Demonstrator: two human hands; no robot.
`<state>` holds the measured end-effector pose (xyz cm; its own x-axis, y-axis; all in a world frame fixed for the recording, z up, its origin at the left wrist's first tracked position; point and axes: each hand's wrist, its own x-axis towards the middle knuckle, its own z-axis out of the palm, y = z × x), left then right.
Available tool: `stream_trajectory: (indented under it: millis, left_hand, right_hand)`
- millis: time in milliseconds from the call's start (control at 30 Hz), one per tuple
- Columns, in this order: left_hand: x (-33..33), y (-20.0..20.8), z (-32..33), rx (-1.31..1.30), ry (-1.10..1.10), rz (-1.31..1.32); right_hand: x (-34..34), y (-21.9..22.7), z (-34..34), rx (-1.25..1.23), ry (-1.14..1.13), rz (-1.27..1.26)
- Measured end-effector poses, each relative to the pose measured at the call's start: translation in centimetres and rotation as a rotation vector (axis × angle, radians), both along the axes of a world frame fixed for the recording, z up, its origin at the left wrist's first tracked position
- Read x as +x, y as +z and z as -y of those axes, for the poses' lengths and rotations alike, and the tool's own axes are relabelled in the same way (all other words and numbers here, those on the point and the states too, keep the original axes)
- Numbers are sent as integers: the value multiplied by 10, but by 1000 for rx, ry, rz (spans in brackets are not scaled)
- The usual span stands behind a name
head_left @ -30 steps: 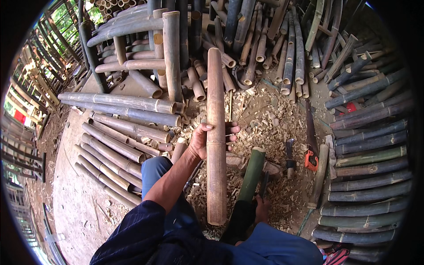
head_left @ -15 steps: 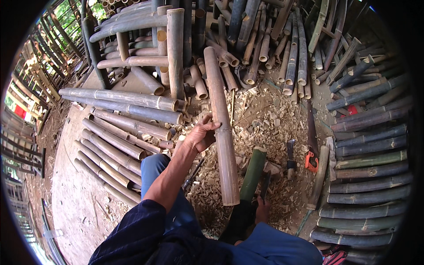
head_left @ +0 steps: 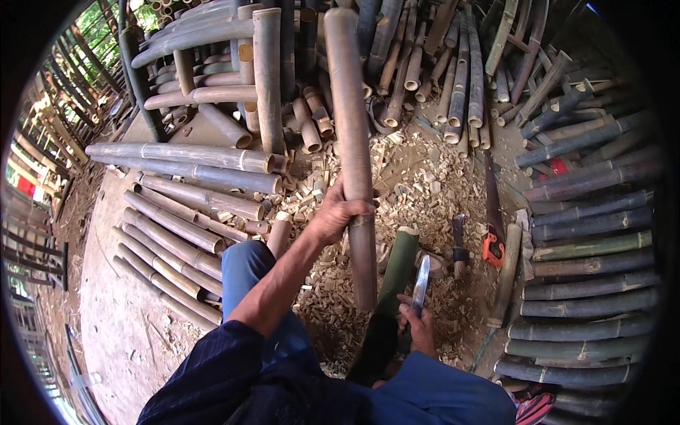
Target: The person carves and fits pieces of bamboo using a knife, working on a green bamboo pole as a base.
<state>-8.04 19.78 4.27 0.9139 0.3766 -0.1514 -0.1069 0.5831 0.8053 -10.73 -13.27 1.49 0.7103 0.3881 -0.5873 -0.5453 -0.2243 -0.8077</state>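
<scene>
My left hand (head_left: 340, 212) is wrapped round a brown bamboo pole (head_left: 347, 120), held upright and raised in front of me, its far end slightly blurred. In my right hand (head_left: 419, 327) is a knife (head_left: 421, 282), blade pointing up and away, with the handle mostly hidden by the fingers. Between my legs stands a thick green bamboo piece (head_left: 400, 263), leaning away from me; its lower part is dark. The brown pole's near end hangs just left of the green piece. Whether they touch I cannot tell.
Wood shavings (head_left: 418, 191) cover the ground ahead. A handsaw (head_left: 493, 244) with an orange handle and another blade with a dark handle (head_left: 460, 251) lie to the right. Cut bamboo poles (head_left: 588, 306) are stacked right, with more poles (head_left: 173, 244) at left. A bamboo frame (head_left: 267, 78) stands far left.
My left hand has lifted the brown pole upward and away from me. My right hand has come up with the knife, whose bright blade now shows clearly. The view has shifted slightly.
</scene>
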Motion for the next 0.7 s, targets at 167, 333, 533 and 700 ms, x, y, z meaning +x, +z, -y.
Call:
stream_trajectory:
  millis: [167,333,533,700]
  left_hand:
    - [18,67,101,377,18,58]
    - [22,100,209,913,34,358]
    - [14,105,211,1014,-34,382]
    - [29,101,203,1052,48,382]
  right_hand:
    - [20,3,-17,1,242,99]
    - [36,13,9,-30,27,271]
    - [47,-22,17,-115,-41,380]
    - [58,-45,5,-152,-43,449]
